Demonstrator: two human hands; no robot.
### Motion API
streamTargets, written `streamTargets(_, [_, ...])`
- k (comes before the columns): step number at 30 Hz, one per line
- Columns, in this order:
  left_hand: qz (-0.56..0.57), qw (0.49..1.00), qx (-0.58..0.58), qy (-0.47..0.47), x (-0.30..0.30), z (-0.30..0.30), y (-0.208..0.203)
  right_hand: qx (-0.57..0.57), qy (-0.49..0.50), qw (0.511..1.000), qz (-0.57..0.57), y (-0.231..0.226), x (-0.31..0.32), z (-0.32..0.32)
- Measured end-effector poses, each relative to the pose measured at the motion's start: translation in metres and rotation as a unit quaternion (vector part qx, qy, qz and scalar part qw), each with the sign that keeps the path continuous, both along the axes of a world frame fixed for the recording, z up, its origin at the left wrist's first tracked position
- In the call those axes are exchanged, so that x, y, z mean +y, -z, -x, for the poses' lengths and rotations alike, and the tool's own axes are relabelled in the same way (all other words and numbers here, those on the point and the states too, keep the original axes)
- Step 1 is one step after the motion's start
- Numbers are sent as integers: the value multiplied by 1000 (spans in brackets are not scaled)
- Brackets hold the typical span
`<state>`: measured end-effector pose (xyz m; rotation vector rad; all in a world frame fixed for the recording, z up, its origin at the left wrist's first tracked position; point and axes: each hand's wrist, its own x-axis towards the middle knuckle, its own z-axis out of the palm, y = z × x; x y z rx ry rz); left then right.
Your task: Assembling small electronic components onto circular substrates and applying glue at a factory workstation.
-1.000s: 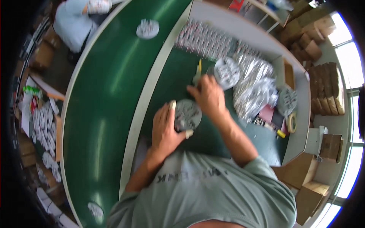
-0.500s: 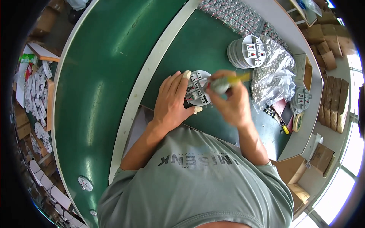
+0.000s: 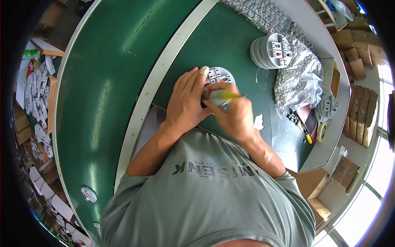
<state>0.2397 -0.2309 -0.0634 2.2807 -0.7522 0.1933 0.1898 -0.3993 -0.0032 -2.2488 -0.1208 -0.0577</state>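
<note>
A round grey disc part [image 3: 220, 77] with small red and white inserts lies on the green work surface [image 3: 222, 37]. My left hand [image 3: 186, 101] lies flat against its left side and steadies it; the forefinger tip is taped. My right hand [image 3: 232, 115] is closed around a yellow-handled tool [image 3: 224, 96], held over the near edge of the disc. The tool's tip is hidden between my hands.
A stack of the same grey discs [image 3: 271, 51] stands at the back right beside a clear plastic bag of small metal parts [image 3: 298, 82]. A roll of tape [image 3: 322, 131] and a yellow-handled tool [image 3: 304, 133] lie at the right. A green conveyor belt [image 3: 107, 82] runs along the left.
My right hand has come down lower onto the disc with the yellow tool. The view has shifted slightly, and my left hand stays on the disc.
</note>
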Motion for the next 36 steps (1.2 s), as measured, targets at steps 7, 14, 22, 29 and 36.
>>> streamTargets(7, [-1, 999, 43, 3, 2, 3, -6, -14, 61, 994, -90, -14, -6, -4])
streamTargets(14, [93, 995, 20, 2, 8, 3, -6, 5, 94, 993, -66, -21, -19, -1])
streamTargets(22, [111, 993, -30, 42, 8, 4, -8, 41, 114, 990, -73, -8, -31, 30])
streamTargets(29, [91, 993, -24, 79, 7, -5, -18, 19, 107, 994, -30, 13, -34, 30])
streamTargets(36, [37, 995, 7, 91, 10, -5, -21, 49, 101, 993, -38, 8, -35, 26])
